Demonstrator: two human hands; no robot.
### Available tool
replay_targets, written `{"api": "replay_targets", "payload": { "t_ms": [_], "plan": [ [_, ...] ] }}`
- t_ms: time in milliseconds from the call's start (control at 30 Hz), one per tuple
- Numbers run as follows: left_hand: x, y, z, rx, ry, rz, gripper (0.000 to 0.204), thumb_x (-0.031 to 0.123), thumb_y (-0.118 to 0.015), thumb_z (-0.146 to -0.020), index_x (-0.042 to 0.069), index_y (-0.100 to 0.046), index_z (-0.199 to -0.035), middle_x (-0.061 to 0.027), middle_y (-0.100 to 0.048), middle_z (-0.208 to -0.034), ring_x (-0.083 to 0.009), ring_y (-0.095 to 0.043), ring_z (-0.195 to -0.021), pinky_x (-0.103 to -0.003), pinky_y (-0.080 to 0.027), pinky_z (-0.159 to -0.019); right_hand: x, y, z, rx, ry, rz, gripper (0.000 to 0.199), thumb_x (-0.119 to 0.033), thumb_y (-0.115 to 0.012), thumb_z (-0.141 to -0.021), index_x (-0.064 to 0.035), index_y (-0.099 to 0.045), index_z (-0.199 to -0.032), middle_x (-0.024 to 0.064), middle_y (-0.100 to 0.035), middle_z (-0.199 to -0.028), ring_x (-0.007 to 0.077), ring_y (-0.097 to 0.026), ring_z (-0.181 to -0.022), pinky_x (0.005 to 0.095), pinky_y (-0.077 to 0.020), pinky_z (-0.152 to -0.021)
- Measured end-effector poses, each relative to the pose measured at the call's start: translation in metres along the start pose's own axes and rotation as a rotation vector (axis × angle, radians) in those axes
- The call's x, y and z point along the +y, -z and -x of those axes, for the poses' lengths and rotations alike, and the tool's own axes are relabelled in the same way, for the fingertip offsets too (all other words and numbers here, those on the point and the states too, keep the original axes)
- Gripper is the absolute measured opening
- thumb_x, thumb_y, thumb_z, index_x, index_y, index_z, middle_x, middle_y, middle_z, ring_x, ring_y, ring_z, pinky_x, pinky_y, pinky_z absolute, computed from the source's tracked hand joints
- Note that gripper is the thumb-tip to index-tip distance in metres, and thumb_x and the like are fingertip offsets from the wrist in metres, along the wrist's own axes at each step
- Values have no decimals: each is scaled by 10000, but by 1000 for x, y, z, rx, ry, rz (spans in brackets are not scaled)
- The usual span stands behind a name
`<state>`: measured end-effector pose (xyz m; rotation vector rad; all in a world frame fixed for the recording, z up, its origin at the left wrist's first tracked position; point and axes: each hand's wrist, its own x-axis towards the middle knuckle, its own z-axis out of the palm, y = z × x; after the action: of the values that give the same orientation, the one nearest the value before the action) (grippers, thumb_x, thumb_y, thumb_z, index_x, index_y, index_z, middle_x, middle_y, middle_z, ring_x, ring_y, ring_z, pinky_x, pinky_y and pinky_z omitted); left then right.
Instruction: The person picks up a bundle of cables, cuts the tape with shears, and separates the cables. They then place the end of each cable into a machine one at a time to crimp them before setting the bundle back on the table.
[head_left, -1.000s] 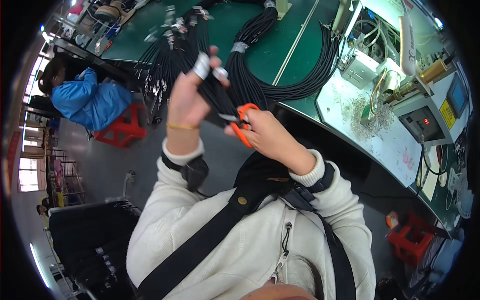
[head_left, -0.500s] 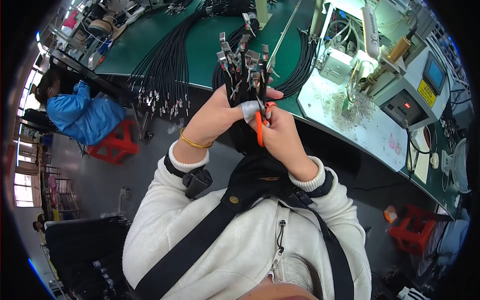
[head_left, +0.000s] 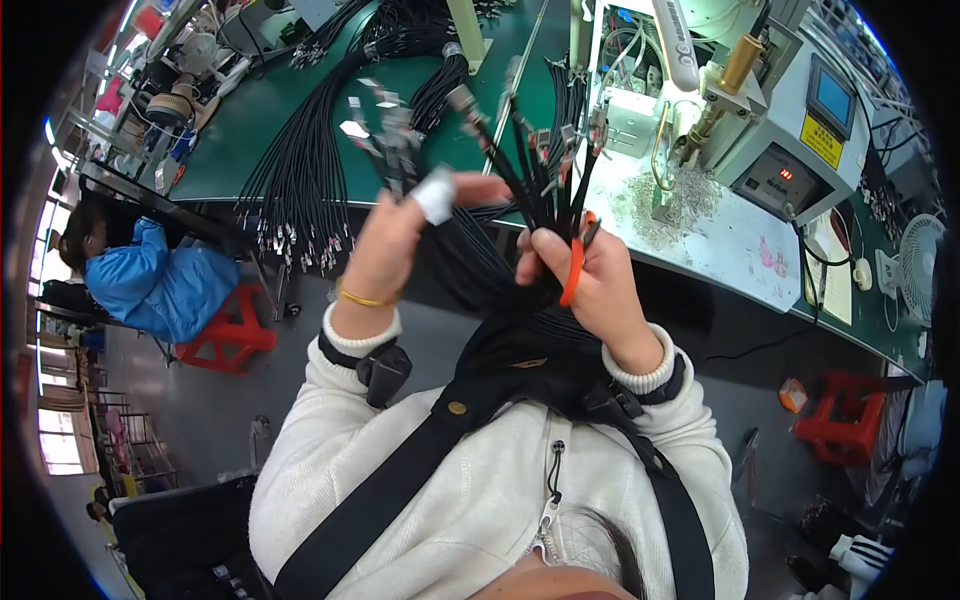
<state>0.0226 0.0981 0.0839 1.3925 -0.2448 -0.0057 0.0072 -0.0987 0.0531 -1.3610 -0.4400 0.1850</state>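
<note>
My left hand (head_left: 385, 240), blurred by motion, grips part of a bundle of black cables (head_left: 395, 160) with metal connector ends pointing up. Its thumb wears a white wrap (head_left: 433, 197) and is stretched toward the right. Apart from it, my right hand (head_left: 595, 280) closes around more black cables (head_left: 530, 185), whose metal ends fan out above the fingers. Orange-handled scissors (head_left: 574, 270) are tucked in the same hand; their blades are mostly hidden. Below both hands the cables run down toward my lap, over a black apron (head_left: 500, 365).
A green table (head_left: 265, 150) ahead carries a heap of black cables (head_left: 300, 190) hanging over its edge. At the right stands a machine (head_left: 800, 150) beside a pile of small metal pieces (head_left: 675, 205). A person in blue (head_left: 160, 285) sits at the left; a red stool (head_left: 840, 420) is at the right.
My hands have moved apart from being together around one bundle. The left went left with some cables, the right slightly right with others and the scissors. The view has shifted a little.
</note>
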Motion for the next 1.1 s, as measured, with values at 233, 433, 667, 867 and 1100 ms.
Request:
{"api": "replay_targets", "payload": {
  "t_ms": [233,433,667,867,1100],
  "plan": [
    [30,103,-13,317,-169,328,279,124,-447,-864,-36,-470,-1092,-31,-502,-658,-148,-522,-639,-323,-443,-727,-3,34,17,-13,-91,52,201,-157,-517,-855,40,-542,-823,20,-490,-555,104,-482,-505,229,-404,-514],
    [102,248,62,699,-548,205,290,121,-408,-868,2,-460,-1128,-13,-467,-590,-136,-482,-548,-294,-448,-591,34,54,26,-131,-67,405,180,-137,-510,-849,31,-530,-788,30,-533,-580,93,-488,-514,220,-388,-508],
    [-6,41,29,-90,103,-287,442,305,-339,-851,-23,-567,-1041,-123,-633,-905,-175,-571,-877,-281,-390,-846,44,21,4,52,-109,-22,182,-135,-504,-860,41,-539,-832,64,-564,-639,126,-546,-548,234,-445,-536],
    [-79,-31,8,-216,285,126,273,165,-477,-855,-15,-589,-1028,-99,-629,-888,-116,-582,-772,-222,-436,-723,53,18,4,90,-250,-130,196,-148,-511,-862,44,-542,-875,70,-593,-683,127,-580,-636,236,-461,-585],
    [-68,-59,-5,-120,327,-47,222,139,-598,-784,-6,-630,-949,-43,-622,-780,-63,-544,-657,-200,-432,-597,70,28,18,54,-159,79,184,-136,-547,-837,46,-565,-816,7,-523,-626,78,-467,-570,210,-402,-554]
  ]
}}
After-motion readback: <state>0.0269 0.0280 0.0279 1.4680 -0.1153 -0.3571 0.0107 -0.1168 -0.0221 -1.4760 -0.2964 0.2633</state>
